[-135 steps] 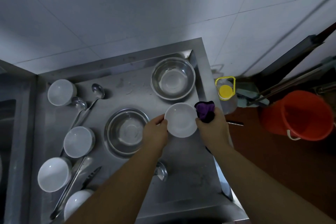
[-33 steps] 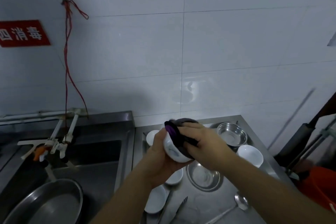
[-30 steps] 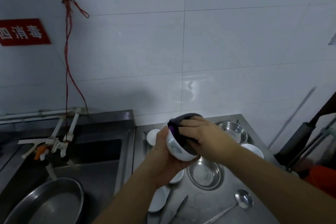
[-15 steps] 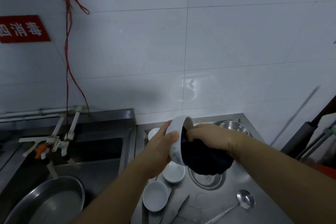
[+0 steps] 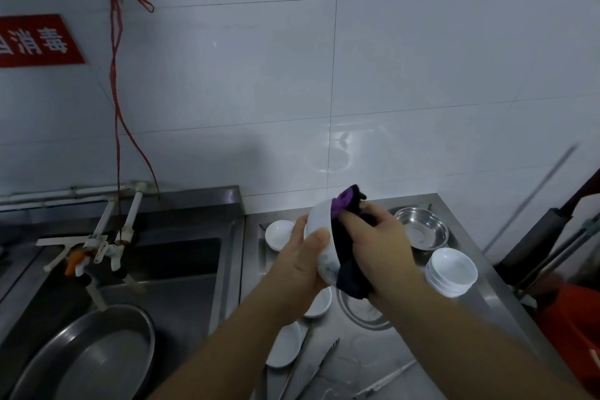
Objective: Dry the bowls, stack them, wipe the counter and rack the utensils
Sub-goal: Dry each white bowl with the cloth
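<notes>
My left hand (image 5: 300,265) grips a white bowl (image 5: 319,230) tipped on its side above the steel counter (image 5: 480,295). My right hand (image 5: 378,243) presses a dark purple cloth (image 5: 349,269) into the bowl's mouth, fingers curled round the cloth. A short stack of white bowls (image 5: 451,271) stands at the right of the counter. Single white bowls lie at the back left (image 5: 279,234), under my wrists (image 5: 319,304) and nearer me (image 5: 285,346). Metal tongs (image 5: 311,367) and a long utensil handle (image 5: 386,381) lie at the front.
Two steel bowls sit on the counter, one at the back right (image 5: 420,230) and one under my right wrist (image 5: 360,312). A sink (image 5: 162,269) with white taps (image 5: 97,250) and a large steel basin (image 5: 91,354) is to the left. An orange bucket (image 5: 574,331) stands at the right.
I lifted a bowl off the counter and have been wiping it. In the last half second the cloth has turned inside the bowl, its purple edge now poking out at the top rim.
</notes>
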Demonstrator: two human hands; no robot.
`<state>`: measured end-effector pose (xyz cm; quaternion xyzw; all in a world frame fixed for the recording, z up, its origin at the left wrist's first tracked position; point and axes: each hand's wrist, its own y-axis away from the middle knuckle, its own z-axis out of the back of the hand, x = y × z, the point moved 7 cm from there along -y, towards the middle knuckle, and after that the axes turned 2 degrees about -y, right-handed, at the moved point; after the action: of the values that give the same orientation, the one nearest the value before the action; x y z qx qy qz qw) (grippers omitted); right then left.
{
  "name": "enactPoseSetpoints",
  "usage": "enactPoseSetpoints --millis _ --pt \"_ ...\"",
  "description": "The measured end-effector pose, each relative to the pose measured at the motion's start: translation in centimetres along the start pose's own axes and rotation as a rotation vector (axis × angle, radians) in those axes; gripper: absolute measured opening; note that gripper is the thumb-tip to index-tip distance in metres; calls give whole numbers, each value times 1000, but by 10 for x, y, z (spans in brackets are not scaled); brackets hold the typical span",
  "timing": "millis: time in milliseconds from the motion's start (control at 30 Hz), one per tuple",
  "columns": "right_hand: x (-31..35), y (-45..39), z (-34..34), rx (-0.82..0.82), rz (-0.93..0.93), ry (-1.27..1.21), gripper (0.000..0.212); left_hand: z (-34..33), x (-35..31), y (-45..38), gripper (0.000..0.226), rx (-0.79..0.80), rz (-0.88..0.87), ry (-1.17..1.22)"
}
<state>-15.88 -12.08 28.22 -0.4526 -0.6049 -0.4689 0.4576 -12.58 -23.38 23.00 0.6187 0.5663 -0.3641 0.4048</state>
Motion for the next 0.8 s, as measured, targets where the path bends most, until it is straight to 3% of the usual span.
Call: enactPoseSetpoints --millis 67,133,167,233,367,467,567,667,733,800 --pt "19 -1 4 28 357 422 4 4 0 -1 112 -61 8 -4" --pt "25 2 -8 241 701 907 12 9 -1 1 105 -81 23 -66" --pt "21 1 -13 356 754 1108 19 12 -2 2 98 -93 33 -121" --pt "20 -3 -16 454 651 1262 19 17 -5 3 82 -97 30 -212" --pt "16 -10 -11 610 278 1106 15 6 -12 4 78 -4 2 -378" --pt "6 1 -1 699 -130 550 15 2 -10 9 85 34 -17 -352" --pt "-9 11 9 572 -408 47 36 -5 -2 7 105 51 -29 -217" --pt "-12 10 5 409 -303 -254 21 -11 4 5 112 -45 -20 -69" --pt "-2 4 12 271 -27 -7 10 -7 5 5 105 -135 -53 -81" --pt "16 3 16 211 339 489 8 -3 6 6 98 -141 -82 -115"
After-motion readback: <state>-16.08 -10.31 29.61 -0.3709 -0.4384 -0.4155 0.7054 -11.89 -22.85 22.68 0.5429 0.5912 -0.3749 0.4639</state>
